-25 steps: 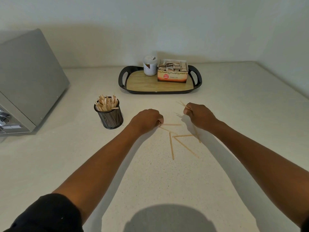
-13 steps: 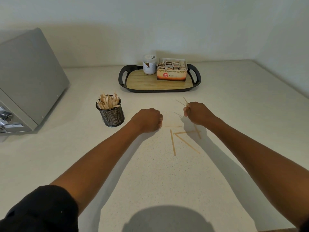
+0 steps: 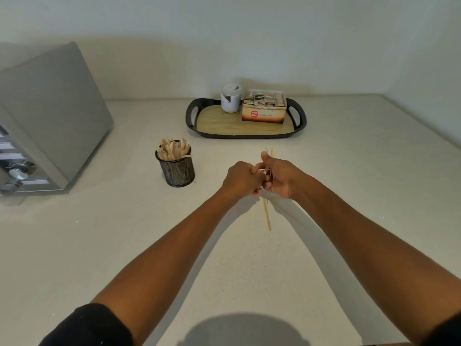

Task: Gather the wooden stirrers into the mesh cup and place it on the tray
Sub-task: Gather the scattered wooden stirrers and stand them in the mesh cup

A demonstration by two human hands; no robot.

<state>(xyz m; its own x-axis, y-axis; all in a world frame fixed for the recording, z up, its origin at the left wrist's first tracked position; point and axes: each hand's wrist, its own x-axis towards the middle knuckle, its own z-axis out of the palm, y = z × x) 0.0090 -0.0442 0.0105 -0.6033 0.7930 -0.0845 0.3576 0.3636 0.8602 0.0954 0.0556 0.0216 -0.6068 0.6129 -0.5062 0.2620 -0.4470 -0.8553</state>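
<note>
A black mesh cup (image 3: 177,170) stands on the counter left of my hands, filled with several wooden stirrers (image 3: 172,151). My right hand (image 3: 279,176) is closed around a small bundle of stirrers (image 3: 270,152) whose tips stick up past the thumb. My left hand (image 3: 241,179) is fisted and touches the right hand; whether it grips any stirrers I cannot tell. One stirrer (image 3: 267,216) extends down below the hands, over the counter. The black-rimmed tray (image 3: 194,115) with a wood-look floor lies behind, apart from the cup.
On the tray stand a white jar (image 3: 230,98) and an open box of sachets (image 3: 264,109). A grey appliance (image 3: 47,116) fills the left side. Walls close the counter at the back and right.
Both hands have come together at the middle. The loose stirrers that lay spread on the counter are gone from it, except one below the hands.
</note>
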